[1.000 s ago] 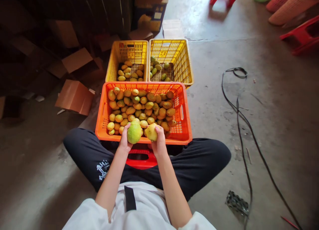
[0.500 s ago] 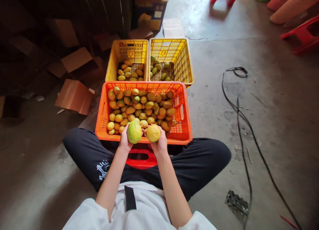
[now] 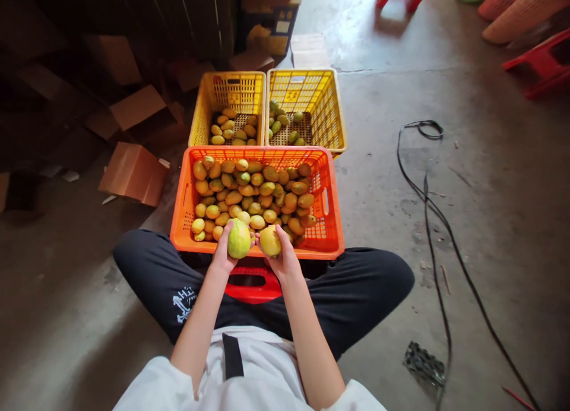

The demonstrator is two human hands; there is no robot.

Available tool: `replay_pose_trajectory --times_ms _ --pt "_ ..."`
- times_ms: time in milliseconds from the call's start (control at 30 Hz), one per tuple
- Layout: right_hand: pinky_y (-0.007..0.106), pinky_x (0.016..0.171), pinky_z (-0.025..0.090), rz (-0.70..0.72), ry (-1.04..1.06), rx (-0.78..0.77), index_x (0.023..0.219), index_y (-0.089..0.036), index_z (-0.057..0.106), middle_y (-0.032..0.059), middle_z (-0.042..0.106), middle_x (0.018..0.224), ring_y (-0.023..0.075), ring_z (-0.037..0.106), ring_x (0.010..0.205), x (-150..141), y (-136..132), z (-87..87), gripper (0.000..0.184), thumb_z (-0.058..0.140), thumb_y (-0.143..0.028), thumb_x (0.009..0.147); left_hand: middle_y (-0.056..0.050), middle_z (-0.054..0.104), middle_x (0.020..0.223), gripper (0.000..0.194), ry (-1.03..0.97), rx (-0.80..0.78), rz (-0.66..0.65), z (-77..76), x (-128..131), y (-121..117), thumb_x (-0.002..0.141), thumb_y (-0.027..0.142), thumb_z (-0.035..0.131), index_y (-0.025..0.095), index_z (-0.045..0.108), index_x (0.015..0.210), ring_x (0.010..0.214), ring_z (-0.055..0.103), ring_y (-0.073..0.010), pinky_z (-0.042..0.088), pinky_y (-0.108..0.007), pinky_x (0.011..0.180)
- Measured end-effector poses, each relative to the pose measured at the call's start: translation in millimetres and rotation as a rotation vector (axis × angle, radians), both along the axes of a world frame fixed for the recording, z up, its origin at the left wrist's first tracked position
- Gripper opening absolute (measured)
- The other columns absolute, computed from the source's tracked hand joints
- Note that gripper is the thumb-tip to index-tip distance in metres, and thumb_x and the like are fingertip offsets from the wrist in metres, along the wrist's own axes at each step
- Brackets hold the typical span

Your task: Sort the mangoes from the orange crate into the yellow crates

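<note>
My left hand (image 3: 225,252) is wrapped round a green-yellow lemon (image 3: 239,240). Beside it, my right hand (image 3: 285,253) grips a yellow lemon (image 3: 269,241), the thumb lying along its right side. Both hands are over the near edge of an orange plastic crate (image 3: 332,239), close together. Many yellow and brownish-yellow lemons (image 3: 249,191) fill much of this crate. The undersides of the held fruits and some fingers are hidden.
Behind the orange crate stand a left yellow crate (image 3: 198,114) with yellowish fruit and a right yellow crate (image 3: 332,111) with greener fruit. Cardboard boxes (image 3: 133,173) lie at left. A black cable (image 3: 439,212) trails over the floor at right; red stools (image 3: 543,63) are farther off.
My right hand has turned its yellow lemon, and the thumb now lies across it. The green-yellow lemon in my left hand has turned slightly. The crates have stayed put.
</note>
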State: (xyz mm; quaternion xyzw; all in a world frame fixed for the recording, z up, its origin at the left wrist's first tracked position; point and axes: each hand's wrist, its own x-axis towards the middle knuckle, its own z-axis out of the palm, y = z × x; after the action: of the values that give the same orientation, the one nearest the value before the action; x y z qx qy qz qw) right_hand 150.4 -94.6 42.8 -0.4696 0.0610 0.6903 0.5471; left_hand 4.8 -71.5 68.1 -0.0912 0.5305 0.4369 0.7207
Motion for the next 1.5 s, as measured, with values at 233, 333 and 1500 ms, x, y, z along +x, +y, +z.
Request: replay_pose_trajectory --times_ms 233,333,1500 --pt "0.028 0.072 0.067 0.048 -0.049 0.034 0.1 -0.024 0.072 -0.0005 0.081 0.093 0.0192 0.079 0.084 1 -3 -3.5 0.031 0.092 -0.037 0.079 -0.01 0.083 0.1 0.042 0.114 0.156 -0.049 2.7 6 -4 0.078 0.028 0.093 0.015 0.072 0.112 0.091 0.083 -0.0259 0.067 -0.031 0.083" --pt "0.026 0.069 0.064 0.063 -0.093 0.044 0.099 -0.024 0.074 -0.0018 0.081 0.091 0.0179 0.077 0.082 3 -4 -3.1 0.034 0.093 -0.038 0.075 -0.006 0.082 0.095 0.034 0.171 0.114 -0.023 7.9 7 -3 0.077 0.023 0.091 0.017 0.073 0.105 0.085 0.081 -0.0218 0.065 -0.027 0.077" --pt "0.04 0.077 0.068 0.122 -0.048 -0.019 0.098 -0.02 0.076 0.0084 0.085 0.085 0.0274 0.083 0.079 2 0 -16.6 0.039 0.07 -0.058 0.097 -0.015 0.084 0.1 0.042 0.03 -0.001 0.042 -2.3 3 3 0.105 0.044 0.058 0.009 0.076 0.12 0.101 0.083 -0.032 0.067 -0.038 0.094"
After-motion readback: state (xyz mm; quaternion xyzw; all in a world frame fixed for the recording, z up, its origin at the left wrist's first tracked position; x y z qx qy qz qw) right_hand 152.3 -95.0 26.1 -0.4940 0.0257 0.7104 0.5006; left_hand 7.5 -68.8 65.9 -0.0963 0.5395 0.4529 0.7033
